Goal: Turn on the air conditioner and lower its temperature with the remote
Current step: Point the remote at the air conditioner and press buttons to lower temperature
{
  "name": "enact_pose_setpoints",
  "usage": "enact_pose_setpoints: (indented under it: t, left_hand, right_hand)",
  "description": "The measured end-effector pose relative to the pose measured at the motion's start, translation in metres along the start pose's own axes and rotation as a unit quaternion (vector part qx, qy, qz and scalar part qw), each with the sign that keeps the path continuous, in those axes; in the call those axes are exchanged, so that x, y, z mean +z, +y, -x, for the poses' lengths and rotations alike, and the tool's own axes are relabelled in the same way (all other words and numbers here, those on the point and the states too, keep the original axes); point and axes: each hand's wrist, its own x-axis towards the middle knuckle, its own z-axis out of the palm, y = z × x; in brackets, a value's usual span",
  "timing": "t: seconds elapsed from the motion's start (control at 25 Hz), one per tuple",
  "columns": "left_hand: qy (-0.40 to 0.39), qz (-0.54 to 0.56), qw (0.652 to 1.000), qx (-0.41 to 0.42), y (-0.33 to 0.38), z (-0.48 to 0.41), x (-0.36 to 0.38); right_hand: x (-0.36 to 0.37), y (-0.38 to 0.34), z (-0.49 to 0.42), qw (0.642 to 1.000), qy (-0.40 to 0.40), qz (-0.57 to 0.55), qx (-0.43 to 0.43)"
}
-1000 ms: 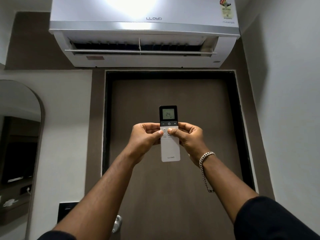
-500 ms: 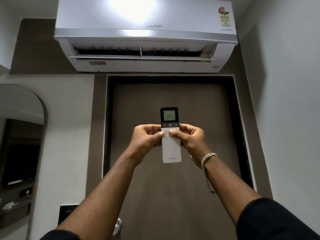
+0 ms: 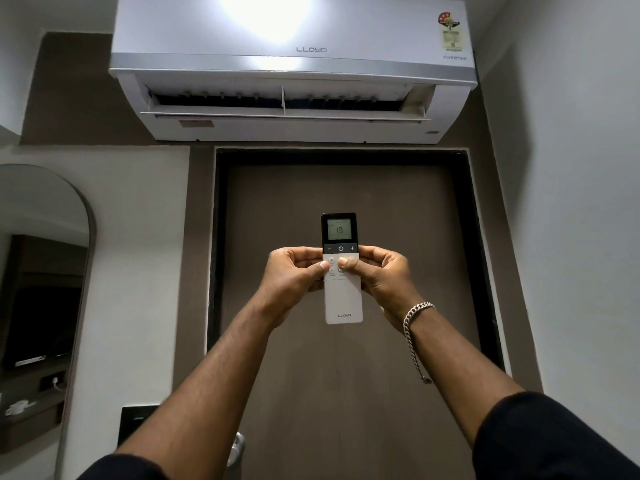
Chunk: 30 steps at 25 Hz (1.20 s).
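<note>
Air conditioner [image 3: 294, 64] high above both hands, flap open, likely running. Door [image 3: 346, 393] behind the hands, open air all round. Remote [image 3: 341, 268] upright, aimed at unit, pinched between left hand [image 3: 294, 277] and right hand [image 3: 379, 277], thumbs on buttons; screen reads 19.

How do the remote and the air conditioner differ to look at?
The remote is a small upright bar held by both hands; the air conditioner is a wide box fixed high above the door. The remote's top is black with a lit screen; the air conditioner is all white. Both read LLOYD.
</note>
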Motion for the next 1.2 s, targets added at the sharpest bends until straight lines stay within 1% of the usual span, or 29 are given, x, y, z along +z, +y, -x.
enact_pose_setpoints:
  t: [0.2, 0.4, 0.6, 0.8, 0.96, 1.2]
  left_hand:
    - [0.019, -0.008, 1.000, -0.012, -0.001, -0.001, -0.002]
    - [0.073, -0.032, 0.996, -0.029, -0.001, -0.005, 0.001]
    - [0.087, -0.059, 0.994, -0.030, 0.001, -0.008, 0.001]
    - [0.124, -0.086, 0.988, -0.040, 0.001, -0.011, 0.003]
    - [0.131, -0.105, 0.985, -0.041, 0.001, -0.012, 0.003]
    - [0.142, -0.101, 0.983, -0.053, 0.003, -0.011, 0.005]
  right_hand:
    - [0.003, 0.001, 0.000, 1.000, 0.003, 0.003, 0.007]
    - [0.007, 0.000, 0.000, 1.000, 0.015, 0.002, 0.002]
    - [0.010, 0.001, 0.000, 1.000, 0.022, 0.001, 0.009]
    - [0.011, 0.001, 0.002, 1.000, 0.008, 0.002, 0.000]
    - [0.012, 0.002, 0.002, 1.000, 0.004, 0.017, 0.007]
    - [0.011, 0.001, 0.001, 1.000, 0.004, 0.005, 0.004]
